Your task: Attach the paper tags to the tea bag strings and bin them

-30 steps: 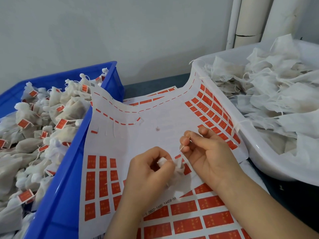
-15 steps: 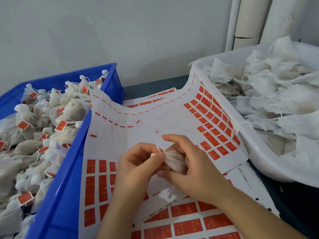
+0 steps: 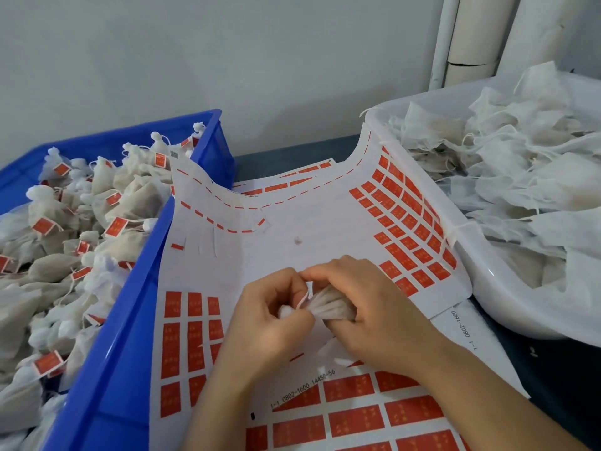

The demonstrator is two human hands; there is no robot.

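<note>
A white tea bag (image 3: 330, 305) is held between both hands over the sticker sheet (image 3: 292, 229) of red paper tags. My right hand (image 3: 367, 307) grips the bag's body with curled fingers. My left hand (image 3: 276, 317) pinches the gathered neck of the bag, where a small red-edged tag (image 3: 303, 299) shows between my fingers. The string itself is mostly hidden by my fingers.
A blue bin (image 3: 107, 336) on the left holds several tagged tea bags. A white tub (image 3: 507, 301) on the right holds a heap of untagged bags. More red tag sheets (image 3: 357, 418) lie under my wrists. Wall and white pipes (image 3: 468, 37) stand behind.
My right hand moved from pulling the string apart to closing round the tea bag, and both hands have come together at its neck. The view shifted slightly.
</note>
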